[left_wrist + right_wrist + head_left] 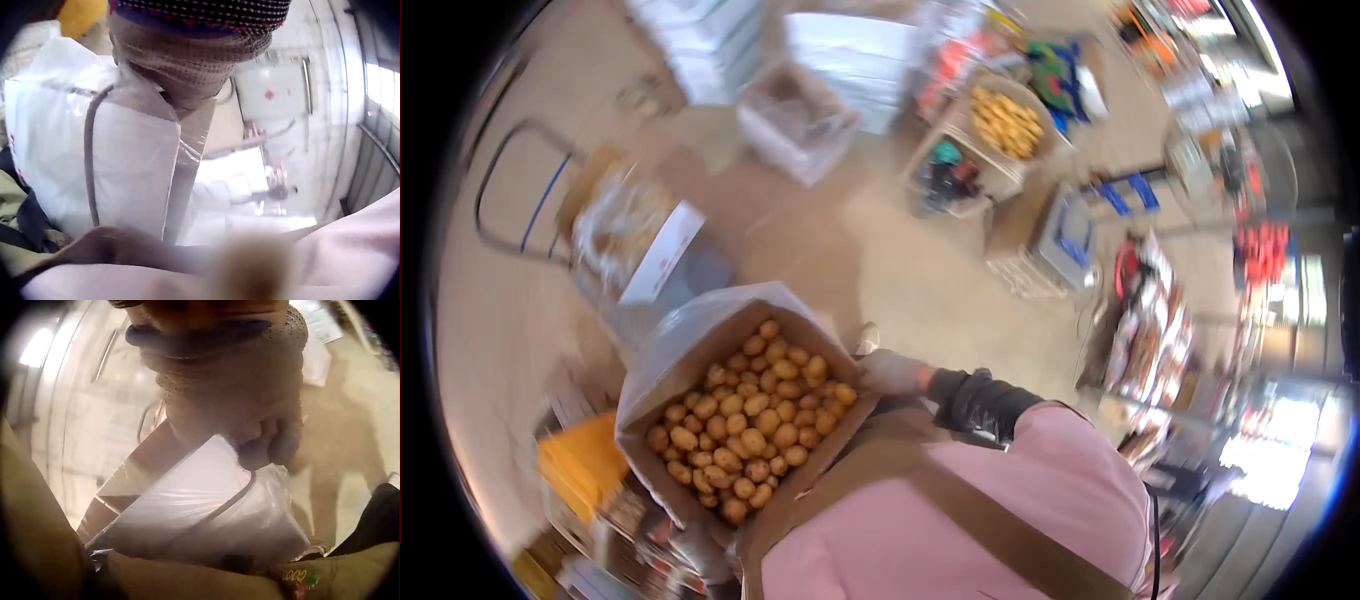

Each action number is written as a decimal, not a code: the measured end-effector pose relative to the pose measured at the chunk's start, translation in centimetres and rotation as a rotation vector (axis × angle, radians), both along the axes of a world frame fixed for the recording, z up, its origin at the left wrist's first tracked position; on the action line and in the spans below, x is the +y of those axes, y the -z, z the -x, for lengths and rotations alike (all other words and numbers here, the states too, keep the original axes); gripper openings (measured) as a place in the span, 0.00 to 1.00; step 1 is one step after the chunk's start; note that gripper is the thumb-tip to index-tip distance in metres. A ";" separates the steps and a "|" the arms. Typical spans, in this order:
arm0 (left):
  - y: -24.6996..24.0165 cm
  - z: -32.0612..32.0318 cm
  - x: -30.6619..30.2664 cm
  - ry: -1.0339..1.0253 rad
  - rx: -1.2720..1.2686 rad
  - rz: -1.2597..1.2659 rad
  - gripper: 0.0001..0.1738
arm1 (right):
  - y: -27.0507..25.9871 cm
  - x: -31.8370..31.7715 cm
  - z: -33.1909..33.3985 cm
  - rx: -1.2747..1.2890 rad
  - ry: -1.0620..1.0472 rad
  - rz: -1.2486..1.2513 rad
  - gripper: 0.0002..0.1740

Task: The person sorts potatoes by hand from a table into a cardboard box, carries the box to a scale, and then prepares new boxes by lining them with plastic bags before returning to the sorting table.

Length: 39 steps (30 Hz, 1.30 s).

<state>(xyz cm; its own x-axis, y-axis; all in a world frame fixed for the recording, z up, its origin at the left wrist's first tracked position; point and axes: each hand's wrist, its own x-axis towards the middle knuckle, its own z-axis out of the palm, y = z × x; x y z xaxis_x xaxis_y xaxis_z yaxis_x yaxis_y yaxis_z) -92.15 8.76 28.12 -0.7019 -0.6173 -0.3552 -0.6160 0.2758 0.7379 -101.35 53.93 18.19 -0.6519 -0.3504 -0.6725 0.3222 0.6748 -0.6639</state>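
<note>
Left hand [700, 552] and right hand [890, 373], both gloved, grip opposite edges of the open box [698, 360], which is held before the torso and filled with potatoes [750, 420]. Beyond the far edge, floor [805, 250] extends between the trolley [698, 270] and the crate [980, 170]; the yellow bin [585, 462] sits near the box's left edge.

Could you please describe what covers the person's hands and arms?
The left hand and right hand wear greyish knitted gloves with blue-purple edges. A black, white-flecked knit cuff with red edging shows at the left wrist; a glossy black sleeve covers the right forearm, below a pink upper sleeve.
</note>
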 end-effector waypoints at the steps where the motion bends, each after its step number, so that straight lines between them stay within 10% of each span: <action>1: -4.0 2.1 3.1 0.061 -0.016 -0.090 0.20 | -1.5 2.5 -3.2 -0.061 0.126 -0.014 0.18; 3: -4.2 3.3 -0.5 0.314 -0.013 0.051 0.17 | -3.1 2.7 -9.8 -0.168 0.365 -0.029 0.17; 6: -11.4 12.0 5.1 0.701 -0.038 -0.004 0.14 | -5.9 4.6 -17.0 0.411 0.219 -0.152 0.17; 12: -22.4 13.2 22.3 1.166 0.000 -0.008 0.14 | -22.5 9.6 -30.0 0.147 1.117 -0.162 0.18; 14: -10.7 30.3 38.9 1.381 -0.151 0.268 0.15 | -11.6 21.8 -19.0 -0.092 1.233 -0.175 0.17; 17: -9.4 29.7 46.5 1.416 -0.225 -0.220 0.16 | -19.3 23.3 -21.7 -0.267 1.462 -0.249 0.17; 18: -10.5 29.1 49.2 1.425 -0.273 -0.302 0.16 | -19.2 22.4 -24.6 -0.015 1.002 -0.555 0.18; 20: -13.1 27.8 57.1 1.447 -0.323 -0.499 0.17 | -17.6 21.9 -29.8 0.111 0.941 -0.591 0.19; 23: -11.4 29.1 69.4 1.703 -0.224 -0.409 0.18 | -18.9 26.5 -26.5 -0.406 1.895 -0.205 0.18; 28: -4.3 30.1 84.0 1.981 -0.159 -0.415 0.18 | -16.6 41.1 -28.8 -0.263 1.839 -0.026 0.18; 29: -0.3 30.3 85.4 2.066 -0.083 -0.422 0.17 | -14.7 44.4 -29.9 -0.207 1.818 0.005 0.18; 31: 19.9 30.4 87.5 2.262 1.247 0.546 0.12 | -10.2 48.7 -34.4 0.067 1.716 0.061 0.18; 32: 21.7 30.4 89.4 2.242 1.170 0.544 0.13 | -6.3 52.3 -35.5 0.163 1.905 0.413 0.17; 33: 21.0 29.7 90.8 2.253 0.967 0.436 0.14 | -5.2 57.2 -35.5 0.078 1.417 -0.160 0.16; 36: 16.6 26.5 94.3 2.003 0.098 -0.245 0.18 | -2.0 68.7 -33.0 -0.045 1.537 -0.258 0.10; 39: 17.1 22.4 97.3 1.896 0.022 -0.208 0.21 | 2.9 78.1 -30.8 -0.187 1.647 -0.172 0.13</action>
<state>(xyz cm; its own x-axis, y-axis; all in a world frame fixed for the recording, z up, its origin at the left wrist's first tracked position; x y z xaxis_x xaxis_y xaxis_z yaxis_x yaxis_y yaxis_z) -114.58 106.07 11.03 -0.3124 0.9030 -0.2950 0.3546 0.3989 0.8457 -70.53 132.07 15.34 -0.1350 0.6658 -0.7338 0.7766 -0.3888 -0.4956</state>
